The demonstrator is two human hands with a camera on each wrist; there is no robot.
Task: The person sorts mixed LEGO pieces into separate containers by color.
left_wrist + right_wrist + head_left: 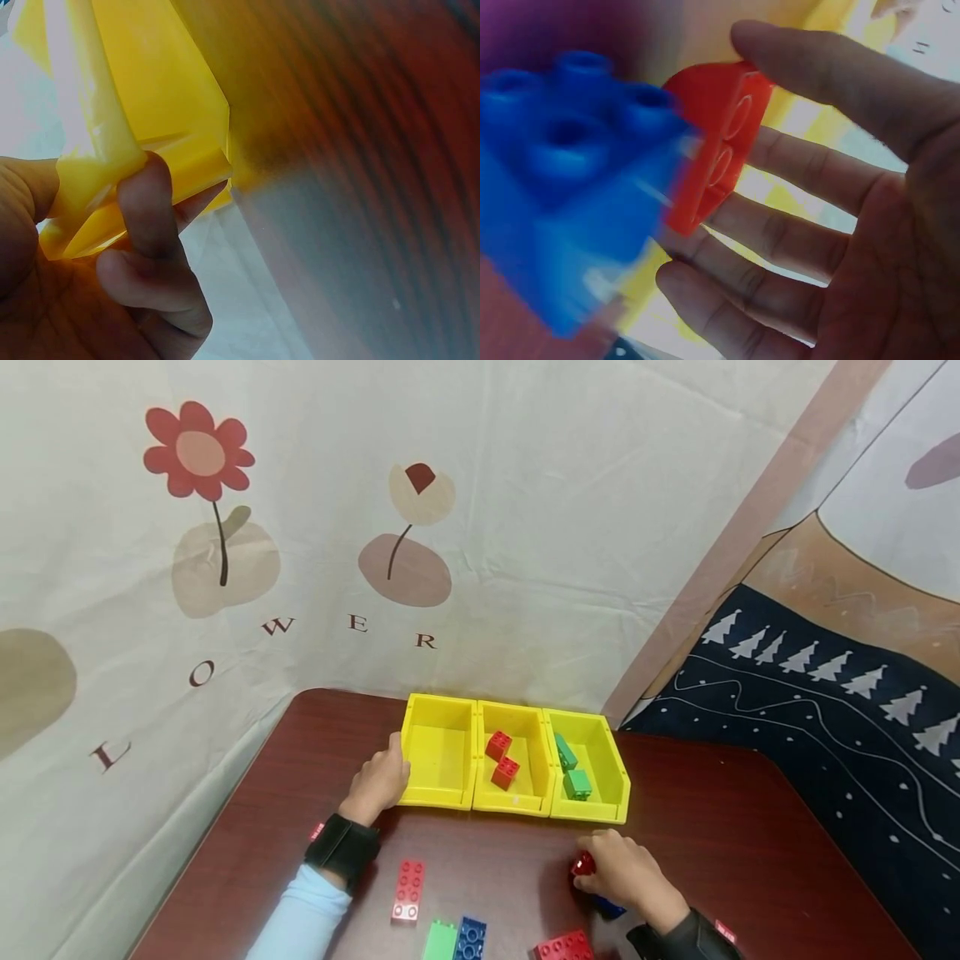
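My left hand (381,781) grips the side wall of the left yellow bin (441,747). Thumb and fingers are on either side of the bin's wall (157,67) in the left wrist view. At the right front of the table, my right hand (624,870) holds a red toy brick (712,135) with a curved side, between thumb and fingers. Beside that red piece is a blue toy brick (577,202), large and near in the right wrist view. In the head view the hand partly hides this blue brick (608,907).
The middle bin (528,718) contains two red bricks (506,772); the right bin (615,777) contains green pieces (577,784). Near the front lie a flat red brick (408,890), a green brick (440,941), a dark blue brick (470,938) and another red brick (565,947). A printed cloth (540,568) hangs behind the table.
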